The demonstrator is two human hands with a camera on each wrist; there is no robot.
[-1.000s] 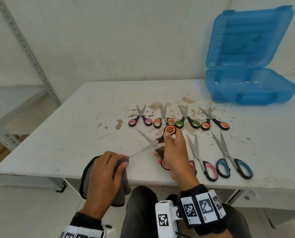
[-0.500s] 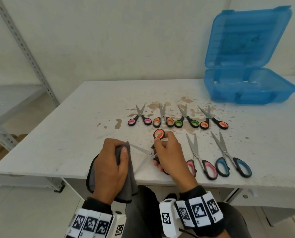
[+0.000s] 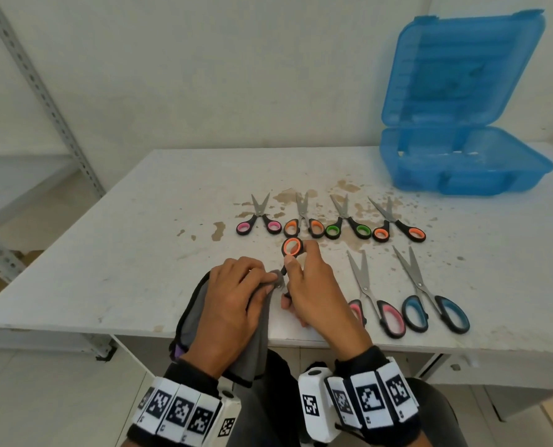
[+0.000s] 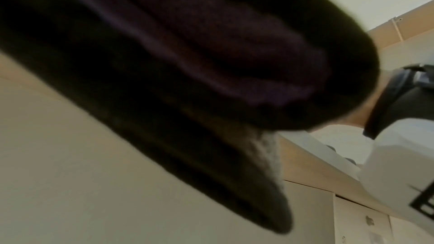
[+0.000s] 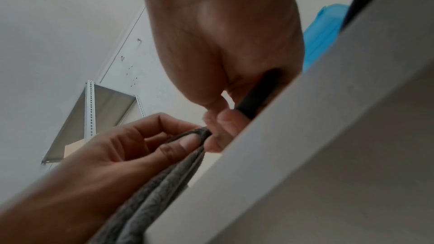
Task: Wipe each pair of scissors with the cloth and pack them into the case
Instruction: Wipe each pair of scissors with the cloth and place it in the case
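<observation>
My right hand (image 3: 304,285) grips a pair of orange-handled scissors (image 3: 291,247) by the handles at the table's near edge; one orange loop sticks up past my fingers. My left hand (image 3: 236,295) pinches the grey cloth (image 3: 255,343) around the blades, right up against the pivot, so the blades are hidden. In the right wrist view my left hand (image 5: 164,136) pinches the folded cloth (image 5: 164,173) beside my right hand (image 5: 225,44), which holds a black handle (image 5: 260,92). The blue case (image 3: 462,166) stands with its lid up at the far right.
A far row of small scissors lies mid-table: pink (image 3: 259,221), orange (image 3: 304,222), green (image 3: 349,225), orange (image 3: 397,227). Nearer, pink (image 3: 378,304) and blue (image 3: 433,301) large scissors lie right of my hands. A metal shelf post (image 3: 43,95) stands left. The left wrist view shows mostly dark cloth (image 4: 187,62).
My left hand with the cloth has slid up along the blades from the tips to the pivot, covering them. My right hand has kept hold of the handles.
</observation>
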